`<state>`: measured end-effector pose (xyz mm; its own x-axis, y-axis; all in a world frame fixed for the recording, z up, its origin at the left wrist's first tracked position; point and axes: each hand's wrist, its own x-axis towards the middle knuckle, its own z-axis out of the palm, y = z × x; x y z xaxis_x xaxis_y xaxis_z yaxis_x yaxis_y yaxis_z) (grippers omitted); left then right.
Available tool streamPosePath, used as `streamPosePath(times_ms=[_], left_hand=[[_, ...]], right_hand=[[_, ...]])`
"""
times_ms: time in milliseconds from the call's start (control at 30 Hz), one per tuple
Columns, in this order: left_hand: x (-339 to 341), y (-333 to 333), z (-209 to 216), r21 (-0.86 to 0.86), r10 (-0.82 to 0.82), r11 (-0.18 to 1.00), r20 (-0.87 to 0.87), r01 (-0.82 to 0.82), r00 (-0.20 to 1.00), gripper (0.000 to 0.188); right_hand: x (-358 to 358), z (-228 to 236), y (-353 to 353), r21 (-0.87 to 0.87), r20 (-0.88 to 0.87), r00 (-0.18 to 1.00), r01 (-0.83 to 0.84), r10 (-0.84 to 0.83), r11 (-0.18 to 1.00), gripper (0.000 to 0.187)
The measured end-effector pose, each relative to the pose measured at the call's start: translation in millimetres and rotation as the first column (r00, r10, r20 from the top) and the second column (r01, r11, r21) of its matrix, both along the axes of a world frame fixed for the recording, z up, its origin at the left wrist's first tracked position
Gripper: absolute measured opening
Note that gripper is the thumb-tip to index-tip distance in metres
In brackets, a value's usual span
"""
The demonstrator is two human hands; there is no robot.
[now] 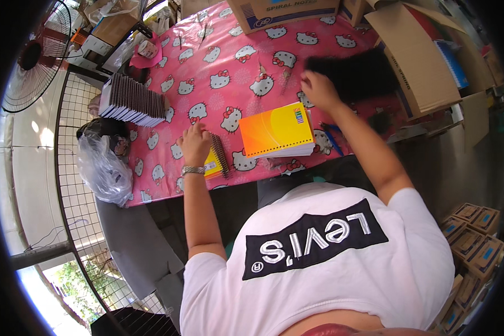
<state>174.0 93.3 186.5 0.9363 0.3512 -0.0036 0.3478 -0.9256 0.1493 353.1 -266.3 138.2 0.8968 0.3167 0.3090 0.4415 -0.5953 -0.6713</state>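
My left hand (pixel 195 144), with a metal watch on its wrist, is beside a small stack of spiral-bound notebooks (pixel 213 162) with yellow covers. Its fingers look slightly bent and apart, and the hand hides part of that stack. To the right lies a stack of unbound notebooks (pixel 277 131) with an orange and yellow cover, punched holes along its near edge. Beyond it, my right hand (pixel 319 91) is at the left edge of a dark pile (pixel 353 75), which looks like black binding coils. Its fingers are bent together; whatever may be between them is too small to tell.
A pink patterned cloth (pixel 218 56) covers the table. Stacked bound notebooks (pixel 131 101) and a plastic bag (pixel 103 168) are at the left; a fan (pixel 36 56) stands beyond. Blue-handled pliers or scissors (pixel 334 140) lie right of the notebooks. An open carton (pixel 417 61) is far right.
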Motion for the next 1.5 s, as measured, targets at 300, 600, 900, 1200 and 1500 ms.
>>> streamPosePath(times_ms=[300, 600, 900, 1200, 1500], left_hand=[[-75.2, 15.9, -44.4, -0.345, 0.156, 0.93, 0.052, -0.129, 0.986, 0.059], [-87.8, 36.9, -57.9, -0.442, 0.132, 0.894, 0.101, -0.074, 0.986, 0.057], [-78.5, 48.0, -53.0, -0.532, 0.151, 0.839, 0.027, -0.113, 0.988, 0.058], [-20.3, -161.6, 120.1, 0.024, -0.642, 0.712, 0.427, 0.702, 0.636, 0.044], [16.5, -171.5, 147.6, -0.167, -0.811, 0.536, 0.167, 0.827, 0.56, 0.027]], right_hand=[[55.3, -44.4, 68.0, -0.272, -0.175, 0.97, 0.118, -0.17, 0.955, 0.027], [33.0, 49.4, -0.4, 0.642, -0.504, 0.842, 0.217, 0.192, 0.735, 0.037], [-58.4, 106.4, -103.6, 0.669, -0.458, 0.881, 0.254, 0.118, 0.699, 0.035], [-109.5, 125.5, -100.3, 0.638, -0.322, 0.924, 0.049, 0.208, 0.769, 0.03], [-127.2, 124.4, -91.7, 0.556, -0.458, 0.851, 0.047, 0.259, 0.83, 0.027]])
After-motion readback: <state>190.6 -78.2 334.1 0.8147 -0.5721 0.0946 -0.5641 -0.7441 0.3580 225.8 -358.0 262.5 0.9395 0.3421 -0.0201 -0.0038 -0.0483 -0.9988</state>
